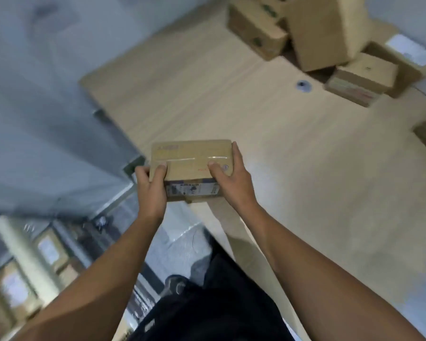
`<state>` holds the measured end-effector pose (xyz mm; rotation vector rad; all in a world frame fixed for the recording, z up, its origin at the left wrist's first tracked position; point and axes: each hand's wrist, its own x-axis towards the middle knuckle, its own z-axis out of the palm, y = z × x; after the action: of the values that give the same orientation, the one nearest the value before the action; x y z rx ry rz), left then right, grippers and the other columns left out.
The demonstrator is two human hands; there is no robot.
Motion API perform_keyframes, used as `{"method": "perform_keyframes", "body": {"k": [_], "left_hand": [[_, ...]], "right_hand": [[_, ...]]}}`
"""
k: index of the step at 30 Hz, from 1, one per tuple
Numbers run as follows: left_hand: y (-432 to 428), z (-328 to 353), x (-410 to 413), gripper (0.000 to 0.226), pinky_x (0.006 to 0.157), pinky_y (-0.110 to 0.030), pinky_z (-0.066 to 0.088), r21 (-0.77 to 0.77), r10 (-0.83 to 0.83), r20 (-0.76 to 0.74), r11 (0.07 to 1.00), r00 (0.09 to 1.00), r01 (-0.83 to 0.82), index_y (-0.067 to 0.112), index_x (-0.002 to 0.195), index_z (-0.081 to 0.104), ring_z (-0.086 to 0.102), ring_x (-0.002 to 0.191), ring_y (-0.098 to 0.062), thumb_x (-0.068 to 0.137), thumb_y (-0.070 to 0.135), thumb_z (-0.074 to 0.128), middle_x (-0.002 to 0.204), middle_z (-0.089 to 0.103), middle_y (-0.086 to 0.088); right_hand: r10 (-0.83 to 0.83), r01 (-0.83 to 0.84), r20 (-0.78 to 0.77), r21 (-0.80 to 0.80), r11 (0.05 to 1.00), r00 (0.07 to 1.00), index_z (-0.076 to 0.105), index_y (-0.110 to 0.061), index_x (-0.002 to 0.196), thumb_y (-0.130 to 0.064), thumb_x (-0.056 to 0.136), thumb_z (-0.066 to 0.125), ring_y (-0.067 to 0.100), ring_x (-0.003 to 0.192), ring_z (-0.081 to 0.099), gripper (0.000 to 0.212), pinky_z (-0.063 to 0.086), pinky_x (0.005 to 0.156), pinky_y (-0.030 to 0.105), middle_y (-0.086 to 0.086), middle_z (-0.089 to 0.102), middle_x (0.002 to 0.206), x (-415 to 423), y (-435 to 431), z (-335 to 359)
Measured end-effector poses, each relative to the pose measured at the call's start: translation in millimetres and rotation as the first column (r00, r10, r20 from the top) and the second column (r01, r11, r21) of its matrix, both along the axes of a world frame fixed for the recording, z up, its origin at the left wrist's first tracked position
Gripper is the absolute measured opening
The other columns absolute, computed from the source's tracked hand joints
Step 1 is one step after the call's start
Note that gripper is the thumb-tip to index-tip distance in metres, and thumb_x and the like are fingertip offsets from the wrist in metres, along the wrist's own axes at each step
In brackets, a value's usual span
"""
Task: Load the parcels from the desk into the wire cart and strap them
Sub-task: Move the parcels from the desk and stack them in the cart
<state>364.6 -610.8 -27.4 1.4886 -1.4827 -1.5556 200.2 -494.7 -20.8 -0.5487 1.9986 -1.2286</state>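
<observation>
Cardboard parcel (191, 158) in left hand (151, 187) and right hand (232, 177), label (192, 188) blurred.

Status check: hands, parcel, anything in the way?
Both busy: left hand and right hand grip the parcel by its ends. It is at the near edge of the desk; other parcels far side. Nothing blocking in view.

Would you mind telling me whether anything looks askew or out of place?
The brown cardboard boxes heaped at the far corner of the pale wooden desk lie at mixed angles, the tall one tilted. The taped cardboard parcel between left hand and right hand looks intact.
</observation>
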Motion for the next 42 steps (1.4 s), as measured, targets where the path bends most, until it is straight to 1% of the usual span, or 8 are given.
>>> {"method": "perform_keyframes", "body": {"k": [4,12,20,23,27,34,38,42], "left_hand": [[-8.8,12.8,121.3,0.042,0.081,-0.018,0.051,-0.066,0.307,-0.03,0.949,0.951,-0.308,0.03,0.122,0.054,0.067,0.098,-0.002,0.089,0.056,0.057,0.118,0.067,0.005],[69.5,30.3,302.0,0.057,0.105,-0.028,0.044,-0.232,0.923,0.012,0.376,0.384,-0.897,0.013,0.133,0.061,0.06,0.121,-0.014,0.087,0.046,0.053,0.133,0.065,-0.001],[153.3,12.1,406.7,0.018,0.066,-0.004,0.039,-0.17,0.992,0.053,-0.107,-0.117,-0.98,0.016,0.104,0.066,0.053,0.07,0.02,0.094,0.025,0.054,0.086,0.061,0.019],[178.8,-3.4,447.4,0.022,0.082,-0.022,0.045,-0.114,0.963,0.025,-0.264,-0.269,-0.958,0.027,0.091,0.058,0.058,0.086,0.002,0.083,0.047,0.054,0.093,0.058,0.011],[196.4,-31.7,498.9,0.05,0.11,-0.062,0.045,0.142,0.966,-0.11,-0.217,-0.233,-0.966,0.024,0.115,0.064,0.064,0.123,-0.035,0.081,0.06,0.058,0.131,0.066,-0.012],[199.1,-103.2,575.1,0.048,0.087,-0.034,0.06,0.12,0.983,-0.179,-0.027,-0.048,-0.992,0.017,0.131,0.06,0.072,0.11,-0.015,0.101,0.053,0.05,0.116,0.076,0.004],[203.1,-165.2,600.7,0.062,0.098,-0.064,0.053,0.217,0.97,-0.159,-0.146,-0.182,-0.965,0.021,0.124,0.064,0.067,0.118,-0.033,0.089,0.071,0.053,0.13,0.068,-0.014],[209.5,-243.6,593.8,0.084,0.104,-0.064,0.05,0.381,0.935,-0.13,-0.259,-0.329,-0.888,0.009,0.14,0.056,0.064,0.125,-0.036,0.088,0.075,0.056,0.136,0.065,-0.018]], "right_hand": [[0.315,-0.317,-0.057,-0.029,0.948,0.947,0.017,-0.042,0.163,-0.068,0.087,0.064,-0.019,0.097,0.056,0.093,0.043,0.079,-0.003,-0.022,0.058,0.126,93.4,-62.1,6.6],[0.908,-0.912,-0.083,-0.064,0.405,0.41,0.022,-0.035,0.164,-0.052,0.096,0.062,0.007,0.137,0.044,0.081,0.034,0.119,0.03,-0.011,0.041,0.155,304.2,-148.6,23.4],[0.996,-0.992,0.065,-0.12,-0.048,-0.056,0.027,-0.037,0.163,-0.06,0.098,0.051,0.008,0.143,0.038,0.073,0.033,0.114,0.024,-0.009,0.035,0.163,452.5,-123.2,-15.6],[0.981,-0.981,0.125,-0.142,-0.129,-0.147,0.035,-0.049,0.157,-0.074,0.088,0.05,0.023,0.149,0.034,0.074,0.034,0.12,0.047,-0.007,0.032,0.163,530.5,-119.0,-22.3],[0.973,-0.974,0.061,-0.043,-0.221,-0.223,0.032,-0.053,0.156,-0.085,0.078,0.045,0.027,0.158,0.017,0.086,0.016,0.126,0.058,-0.004,0.024,0.168,599.5,-119.2,-31.2],[0.915,-0.933,0.237,0.08,-0.352,-0.325,0.064,-0.029,0.133,-0.075,0.091,0.046,0.009,0.103,0.075,0.065,0.053,0.089,0.04,-0.007,0.078,0.116,692.4,-147.7,-86.4],[0.876,-0.87,0.173,0.132,-0.474,-0.451,0.06,-0.02,0.114,-0.075,0.087,0.047,0.015,0.106,0.07,0.062,0.052,0.092,0.036,0.002,0.072,0.116,733.3,-136.4,-142.2],[0.854,-0.822,0.162,0.233,-0.52,-0.495,0.051,-0.021,0.147,-0.094,0.076,0.046,0.028,0.142,0.05,0.101,0.04,0.117,0.053,0.01,0.052,0.154,749.6,-119.7,-225.1]]}}
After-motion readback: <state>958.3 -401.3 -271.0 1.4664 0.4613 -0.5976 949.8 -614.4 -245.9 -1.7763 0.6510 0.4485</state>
